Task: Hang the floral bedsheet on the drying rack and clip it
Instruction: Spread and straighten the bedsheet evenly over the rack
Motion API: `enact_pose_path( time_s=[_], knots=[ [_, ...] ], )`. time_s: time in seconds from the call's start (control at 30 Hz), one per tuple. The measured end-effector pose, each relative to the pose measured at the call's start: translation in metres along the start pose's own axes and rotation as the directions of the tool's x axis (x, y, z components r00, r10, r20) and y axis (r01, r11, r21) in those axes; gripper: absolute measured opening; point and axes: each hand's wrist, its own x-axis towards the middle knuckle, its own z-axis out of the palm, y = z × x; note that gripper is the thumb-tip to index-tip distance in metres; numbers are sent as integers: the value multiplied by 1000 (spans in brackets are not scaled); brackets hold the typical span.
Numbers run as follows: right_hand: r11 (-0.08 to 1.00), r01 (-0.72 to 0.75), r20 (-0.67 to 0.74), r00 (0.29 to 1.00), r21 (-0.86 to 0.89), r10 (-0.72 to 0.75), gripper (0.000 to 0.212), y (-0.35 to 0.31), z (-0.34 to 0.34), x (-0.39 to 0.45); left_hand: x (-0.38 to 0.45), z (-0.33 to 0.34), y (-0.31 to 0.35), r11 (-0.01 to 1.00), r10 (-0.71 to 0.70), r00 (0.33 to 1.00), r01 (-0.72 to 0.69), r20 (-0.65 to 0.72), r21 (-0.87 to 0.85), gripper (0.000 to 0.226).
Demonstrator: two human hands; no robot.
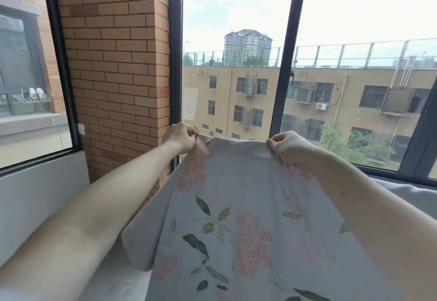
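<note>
The floral bedsheet (238,206) is pale grey-blue with pink blossoms and green leaves. It hangs down from its top edge, held up in front of me before the window. My left hand (182,136) pinches the sheet's upper left corner. My right hand (287,148) grips the top edge further right, fingers curled over the fabric. Both arms are stretched forward. No drying rack and no clips are in view.
A brick pillar (113,64) stands ahead on the left between dark window frames (289,47). A grey sill (40,194) runs below the left window. Beyond the glass is a tan building (331,111) with trees.
</note>
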Motion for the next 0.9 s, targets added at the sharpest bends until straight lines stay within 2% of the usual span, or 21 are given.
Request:
enact_pose_path(
  time_s=[0.1, 0.13, 0.17, 0.27, 0.33, 0.4, 0.53, 0.63, 0.7, 0.73, 0.83, 0.9],
  knots=[
    [999, -14, -6, 1000, -45, 14, 31, -3, 1, 3, 3, 22, 4, 993, -16, 947, -22, 320, 115, 11],
    [998, -12, -2, 1000, -64, 11, 30, -4, 1, 3, 1, 25, 6, 992, -11, 927, -37, 375, 120, 12],
    [996, -8, 3, 1000, -87, 8, 29, -6, 1, 3, 1, 25, 8, 996, 2, 920, -37, 391, 82, 13],
    [990, -9, 11, 1000, -142, 10, 28, -9, 1, 2, -4, 14, 13, 990, 57, 944, -11, 324, -143, 14],
    [985, -19, 4, 1000, -169, 20, 27, -8, 2, 0, -17, 7, 12, 950, 67, 945, 37, 320, -310, 12],
    [983, -15, -13, 1000, -184, 12, 25, -6, 3, -1, -37, 6, 3, 916, 91, 935, 56, 343, -396, 10],
    [987, 40, -17, 999, -157, -44, 22, -6, 4, -6, -82, 16, -34, 902, 92, 887, 119, 452, -416, 17],
    [982, 72, 14, 997, -172, -71, 31, -11, 6, -11, -96, 23, -48, 909, 114, 908, 68, 403, -412, 16],
    [973, 76, 5, 997, -218, -77, 41, -14, 10, -10, -96, 26, -48, 952, 93, 927, 25, 365, -304, 38],
    [970, 69, -6, 997, -233, -73, 44, -15, 13, -9, -96, 27, -47, 962, 75, 920, 34, 384, -270, 41],
    [962, 47, -20, 998, -271, -54, 45, -14, 16, -8, -97, 40, -52, 974, 78, 877, 34, 473, -224, 27],
    [959, 37, -12, 999, -281, -42, 47, -14, 15, -9, -99, 45, -58, 980, 101, 884, -8, 457, -200, 24]
  ],
)
